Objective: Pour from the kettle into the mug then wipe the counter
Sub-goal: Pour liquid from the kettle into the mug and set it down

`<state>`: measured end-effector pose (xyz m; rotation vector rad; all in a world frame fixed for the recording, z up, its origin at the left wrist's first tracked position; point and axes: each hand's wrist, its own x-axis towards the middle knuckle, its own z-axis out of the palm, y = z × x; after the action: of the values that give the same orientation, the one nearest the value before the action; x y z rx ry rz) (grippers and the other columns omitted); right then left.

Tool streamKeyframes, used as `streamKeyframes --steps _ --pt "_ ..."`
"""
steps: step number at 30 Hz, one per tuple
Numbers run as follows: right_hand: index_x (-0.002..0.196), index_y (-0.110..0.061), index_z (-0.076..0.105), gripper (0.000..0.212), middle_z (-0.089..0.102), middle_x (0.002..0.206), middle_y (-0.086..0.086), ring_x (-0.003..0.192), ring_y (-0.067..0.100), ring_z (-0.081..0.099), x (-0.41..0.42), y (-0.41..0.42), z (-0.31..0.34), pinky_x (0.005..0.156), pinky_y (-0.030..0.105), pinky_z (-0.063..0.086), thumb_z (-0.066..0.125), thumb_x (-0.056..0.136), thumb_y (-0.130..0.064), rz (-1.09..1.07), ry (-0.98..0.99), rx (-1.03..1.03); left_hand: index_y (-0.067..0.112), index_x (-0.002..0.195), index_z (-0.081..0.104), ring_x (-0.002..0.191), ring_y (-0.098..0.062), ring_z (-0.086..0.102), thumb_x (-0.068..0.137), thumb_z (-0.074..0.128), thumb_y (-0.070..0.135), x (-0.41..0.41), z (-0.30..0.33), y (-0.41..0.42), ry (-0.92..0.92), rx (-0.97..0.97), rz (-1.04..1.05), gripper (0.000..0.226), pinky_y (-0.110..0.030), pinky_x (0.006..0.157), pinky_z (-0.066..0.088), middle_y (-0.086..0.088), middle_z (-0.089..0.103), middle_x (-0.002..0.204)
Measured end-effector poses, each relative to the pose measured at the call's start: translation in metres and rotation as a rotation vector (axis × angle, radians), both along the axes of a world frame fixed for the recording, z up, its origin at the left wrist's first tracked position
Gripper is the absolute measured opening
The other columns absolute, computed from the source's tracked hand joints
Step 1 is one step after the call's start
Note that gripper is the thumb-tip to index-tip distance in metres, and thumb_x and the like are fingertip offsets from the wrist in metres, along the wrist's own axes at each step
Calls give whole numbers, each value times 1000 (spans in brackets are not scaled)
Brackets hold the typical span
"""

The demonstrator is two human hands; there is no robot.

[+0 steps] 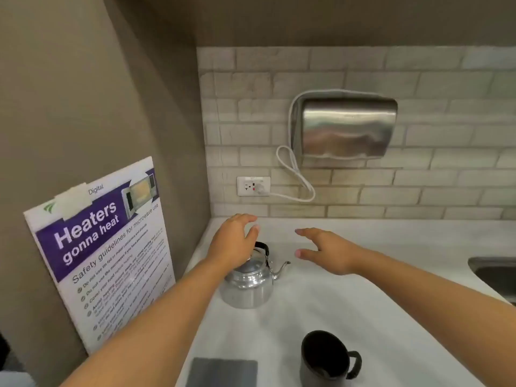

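Two open hands (233, 241) (325, 251), rounded shiny metal kettle (247, 286), dark mug (325, 358)

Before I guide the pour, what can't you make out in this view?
- Kettle handle and lid: partly hidden by the left hand, head view.
- Mug base: cut off by the bottom edge.
- Grey cloth: cut off too.
- Kettle's contents: unseen.
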<state>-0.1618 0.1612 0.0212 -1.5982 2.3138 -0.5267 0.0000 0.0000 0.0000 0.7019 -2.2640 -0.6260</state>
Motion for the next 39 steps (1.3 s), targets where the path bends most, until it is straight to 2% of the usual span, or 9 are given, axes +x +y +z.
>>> streamKeyframes --steps 8,13,19,22,28,32,35,37,39 --pt "140 -12 40 52 42 148 8 131 25 44 -23 -86 -48 97 24 34 52 94 -31 -99 -204 77 14 115 67 107 -25 60 93 55 17 -15 -51 -41 -220 67 87 26 -28 88 45 -8 66 117" --pt "136 -5 44 42 47 141 16 131 30 42 -24 -157 -65 105 33 32 39 99 -24 -147 -249 106 11 93 74 90 -26 61 91 55 10 -29 -67 -62 -257 -5 92 19 -33 76 49 -9 65 100" --pt "94 -3 56 34 52 76 12 78 25 51 -19 -202 -80 63 28 38 31 100 -26 -162 -362 116 10 88 75 83 -23 61 88 60 8 -31 -74 -66 -168 -13 118 15 -27 72 45 -8 66 94" --pt "106 2 63 46 57 89 16 79 26 51 -15 -208 -71 72 33 41 39 96 -35 -184 -402 -3 9 79 75 77 -25 63 85 58 2 -32 -70 -66 -194 7 120 19 -31 69 51 -9 70 86" --pt "82 -11 60 28 58 80 -1 79 17 53 -1 -186 -60 70 29 40 55 89 -38 -139 -507 -211 13 85 75 74 -20 65 85 65 9 -33 -74 -63 -111 47 158 11 -29 68 52 -5 73 85" --pt "86 -1 60 32 54 77 6 74 19 49 10 -177 -62 67 30 37 58 89 -32 -137 -552 -290 15 77 53 76 -19 52 72 73 10 -26 -82 -58 196 56 280 21 -24 61 43 3 53 84" --pt "85 -6 59 28 57 83 6 81 21 53 12 -175 -56 70 31 38 57 88 -34 -147 -570 -245 17 89 48 90 -18 46 74 67 20 -25 -78 -62 455 287 343 25 -13 72 36 3 48 95" --pt "87 -5 62 29 63 91 8 89 24 58 15 -176 -51 76 32 43 58 87 -34 -144 -569 -208 17 98 53 100 -18 49 85 61 31 -28 -73 -69 429 467 323 20 -21 82 41 2 54 103" --pt "91 -1 64 33 68 102 13 98 28 62 19 -176 -44 90 38 48 59 86 -33 -131 -546 -196 16 93 58 92 -17 56 93 51 45 -30 -70 -72 345 542 298 30 -28 75 44 1 61 92"
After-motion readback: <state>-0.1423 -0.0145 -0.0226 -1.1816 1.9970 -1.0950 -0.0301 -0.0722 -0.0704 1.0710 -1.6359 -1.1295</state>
